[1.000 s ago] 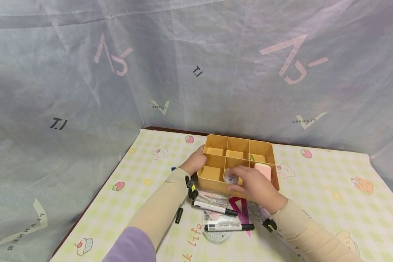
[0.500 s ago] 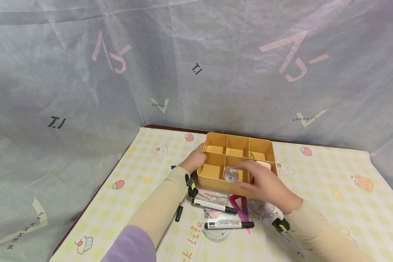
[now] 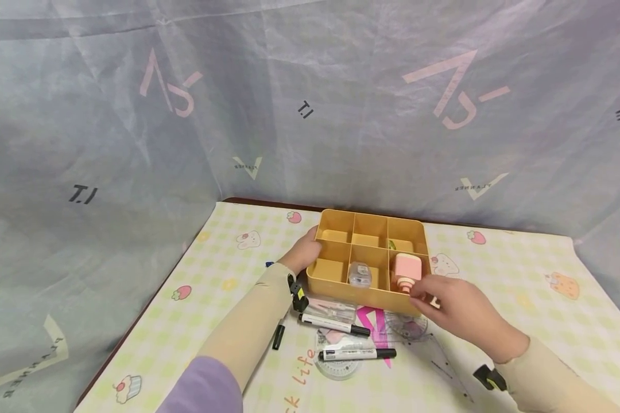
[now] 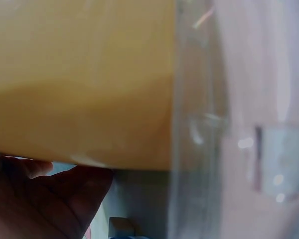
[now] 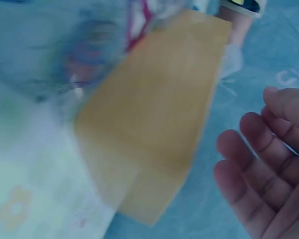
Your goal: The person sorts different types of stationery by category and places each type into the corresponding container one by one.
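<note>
A yellow box (image 3: 367, 297) with several compartments stands on the table. My left hand (image 3: 303, 252) rests against its left side, with no fingers seen over the rim. In the left wrist view, the fingers touch the box's edge. A small clear plastic object (image 3: 360, 275) lies in the front middle compartment. In the front right one sits a pink-and-cream object (image 3: 408, 268) with a ringed lower end. My right hand (image 3: 457, 304) is by the box's front right corner, fingers loosely curved. The right wrist view shows nothing between those fingers (image 5: 234, 179).
Two white markers with black caps (image 3: 333, 324) lie before the box. Around them are a clear case (image 3: 330, 310), a clear protractor (image 3: 338, 370), a magenta set square (image 3: 374, 327) and a clear ruler (image 3: 444, 364). A green item (image 3: 391, 245) is in the back right compartment.
My right hand has let go of the clear plastic object, left it in the front middle compartment, and moved right past the pink-and-cream object. My left hand stays at the box's left side.
</note>
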`<move>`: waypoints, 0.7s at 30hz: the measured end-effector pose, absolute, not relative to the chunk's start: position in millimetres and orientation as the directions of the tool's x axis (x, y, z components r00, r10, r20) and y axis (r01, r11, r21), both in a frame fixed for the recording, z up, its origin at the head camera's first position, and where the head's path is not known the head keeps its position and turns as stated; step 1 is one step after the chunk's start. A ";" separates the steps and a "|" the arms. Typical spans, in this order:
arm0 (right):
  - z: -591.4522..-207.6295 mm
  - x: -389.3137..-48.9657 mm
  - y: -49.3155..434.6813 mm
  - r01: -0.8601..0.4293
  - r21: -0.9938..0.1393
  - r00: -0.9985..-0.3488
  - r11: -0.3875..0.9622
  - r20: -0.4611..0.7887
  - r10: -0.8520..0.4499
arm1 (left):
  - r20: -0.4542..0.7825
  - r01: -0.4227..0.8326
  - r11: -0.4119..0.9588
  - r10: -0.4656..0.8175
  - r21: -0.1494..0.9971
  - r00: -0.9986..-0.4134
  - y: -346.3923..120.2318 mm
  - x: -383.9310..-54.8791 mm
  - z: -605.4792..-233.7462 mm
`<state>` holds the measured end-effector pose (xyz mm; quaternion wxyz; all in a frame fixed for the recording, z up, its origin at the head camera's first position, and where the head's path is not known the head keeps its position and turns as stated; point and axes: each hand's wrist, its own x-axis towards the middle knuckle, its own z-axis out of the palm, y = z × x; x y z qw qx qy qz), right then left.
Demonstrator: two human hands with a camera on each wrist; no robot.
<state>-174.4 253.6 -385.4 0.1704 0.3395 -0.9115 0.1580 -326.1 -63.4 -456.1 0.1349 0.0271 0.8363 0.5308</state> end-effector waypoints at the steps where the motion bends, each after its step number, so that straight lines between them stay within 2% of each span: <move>1: -388.1 -171.7 257.0 -0.655 -0.177 -0.733 0.735 0.385 -0.561 | -0.198 -0.099 0.434 0.188 0.895 -0.962 -64.1 -326.2 -456.7; 7: -403.6 -161.0 272.0 -0.515 -0.232 -0.856 0.825 0.104 -0.506 | -0.196 -0.101 0.421 0.189 0.901 -0.962 -67.0 -325.2 -456.9; 12: -418.1 -155.3 273.2 -0.373 -0.212 -0.906 0.903 -0.128 -0.404 | -0.205 -0.118 0.400 0.182 0.909 -0.962 -66.7 -321.0 -456.2; 16: -429.4 -150.4 270.1 -0.337 -0.156 -0.906 0.928 -0.214 -0.365 | -0.215 -0.129 0.407 0.173 0.905 -0.961 -66.4 -319.7 -456.8; 21: -437.3 -146.5 267.5 -0.362 -0.106 -0.901 0.926 -0.216 -0.377 | -0.212 -0.126 0.414 0.168 0.902 -0.963 -66.1 -320.3 -456.8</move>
